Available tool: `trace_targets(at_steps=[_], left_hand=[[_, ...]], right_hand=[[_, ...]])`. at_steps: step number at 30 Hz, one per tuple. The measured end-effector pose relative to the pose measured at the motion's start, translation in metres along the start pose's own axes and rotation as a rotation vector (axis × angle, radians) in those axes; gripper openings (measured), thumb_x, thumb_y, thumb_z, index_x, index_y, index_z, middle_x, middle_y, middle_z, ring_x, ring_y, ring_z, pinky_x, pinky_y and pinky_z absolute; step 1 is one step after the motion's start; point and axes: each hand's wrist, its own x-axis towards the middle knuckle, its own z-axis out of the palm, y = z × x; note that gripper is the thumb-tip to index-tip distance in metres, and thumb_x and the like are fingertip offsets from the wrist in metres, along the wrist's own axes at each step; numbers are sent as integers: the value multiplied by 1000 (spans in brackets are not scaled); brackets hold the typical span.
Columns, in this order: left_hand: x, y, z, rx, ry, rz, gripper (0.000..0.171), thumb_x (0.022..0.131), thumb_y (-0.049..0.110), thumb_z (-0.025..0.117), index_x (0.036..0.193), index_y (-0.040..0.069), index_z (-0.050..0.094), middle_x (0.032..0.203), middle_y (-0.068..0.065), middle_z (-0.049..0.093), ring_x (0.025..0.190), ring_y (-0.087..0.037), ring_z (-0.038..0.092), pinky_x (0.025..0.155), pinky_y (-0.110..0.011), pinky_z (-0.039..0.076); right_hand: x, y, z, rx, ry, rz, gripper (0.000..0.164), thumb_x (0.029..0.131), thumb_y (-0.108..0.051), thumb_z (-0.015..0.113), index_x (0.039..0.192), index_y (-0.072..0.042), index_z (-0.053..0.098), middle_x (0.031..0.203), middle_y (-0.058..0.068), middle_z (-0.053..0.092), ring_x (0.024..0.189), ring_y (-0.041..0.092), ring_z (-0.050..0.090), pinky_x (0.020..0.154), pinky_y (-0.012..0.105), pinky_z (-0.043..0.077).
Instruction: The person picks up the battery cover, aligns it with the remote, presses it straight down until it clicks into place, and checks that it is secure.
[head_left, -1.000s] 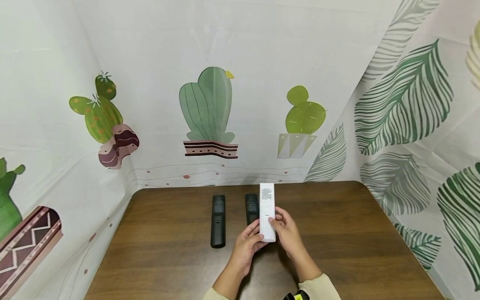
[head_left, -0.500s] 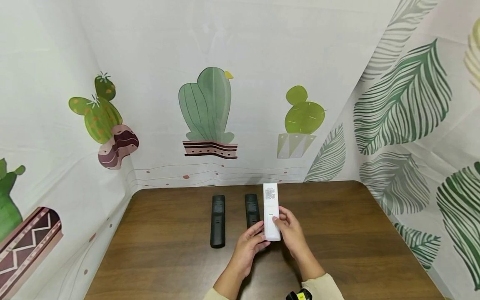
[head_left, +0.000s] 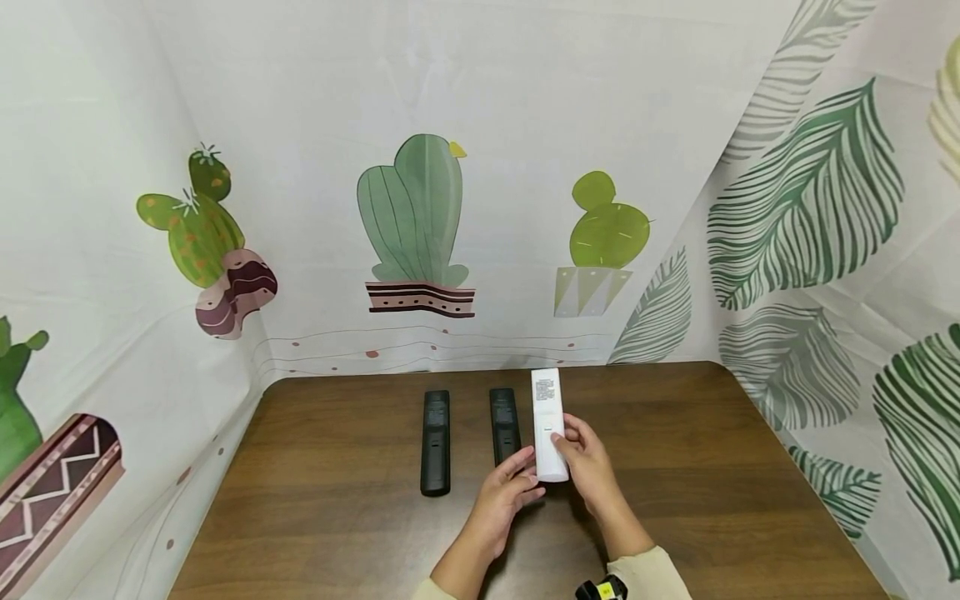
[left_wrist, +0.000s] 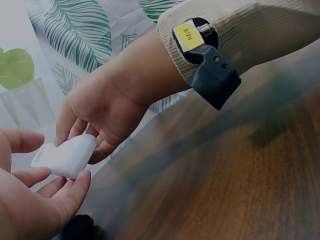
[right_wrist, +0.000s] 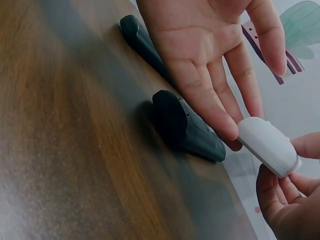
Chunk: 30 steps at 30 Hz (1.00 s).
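Observation:
A white remote control (head_left: pixel 549 412) is held above the table, its back with a printed label and battery cover facing up. My right hand (head_left: pixel 591 473) grips it by its right side, thumb on the back near the cover latch. At its lower left is my left hand (head_left: pixel 497 504); in the right wrist view the fingers of that left hand (right_wrist: pixel 202 60) are fairly straight, the tips at the white remote's end (right_wrist: pixel 270 145), and the thumb stands away. Two black remote controls lie face down: one farther left (head_left: pixel 436 443), another (head_left: pixel 505 421) just behind the left hand.
The brown wooden table (head_left: pixel 315 500) carries the remotes. Behind it hangs a white cloth (head_left: pixel 517 250) printed with cacti and leaves, which also runs along both sides. A black wrist camera mount (head_left: pixel 602 588) sits on the right sleeve.
The white remote has moved a little to the right with my right hand. My left hand has loosened from it, its thumb and fingers spreading off the edge. The black remotes have stayed put.

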Motion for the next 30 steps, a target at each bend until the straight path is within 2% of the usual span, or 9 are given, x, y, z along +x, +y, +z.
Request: trace_targets(at_steps=[9, 15, 23, 30], left_hand=[[-3, -5, 5, 15, -11, -24, 59, 93, 7, 59, 149, -6, 42, 154, -26, 44, 137, -30, 51, 104, -40, 52], [-1, -12, 9, 24, -19, -27, 58, 95, 5, 56, 149, -7, 41, 153, -28, 43, 140, -32, 47, 105, -36, 51], [0, -18, 9, 37, -34, -35, 60, 95, 6, 56, 150, -8, 38, 156, -30, 39, 145, -36, 41, 112, -42, 47], [0, -21, 12, 48, -38, -43, 60, 94, 7, 56, 150, -8, 39, 157, -29, 38, 147, -38, 37, 111, -39, 47]], right_hand=[[3, 7, -4, -22, 20, 10, 47, 99, -12, 61, 144, -3, 50, 121, 23, 62, 95, 16, 61, 75, 25, 53], [5, 10, -7, -30, 20, 14, 49, 100, -10, 61, 146, 1, 47, 122, 25, 61, 95, 14, 60, 75, 23, 51], [2, 2, -11, -40, 0, 46, 49, 99, -6, 59, 146, 5, 45, 119, 29, 60, 97, 23, 62, 72, 27, 54], [11, 22, -13, -78, 32, 41, 49, 100, -14, 61, 146, -1, 48, 120, 23, 61, 94, 15, 62, 72, 25, 53]])
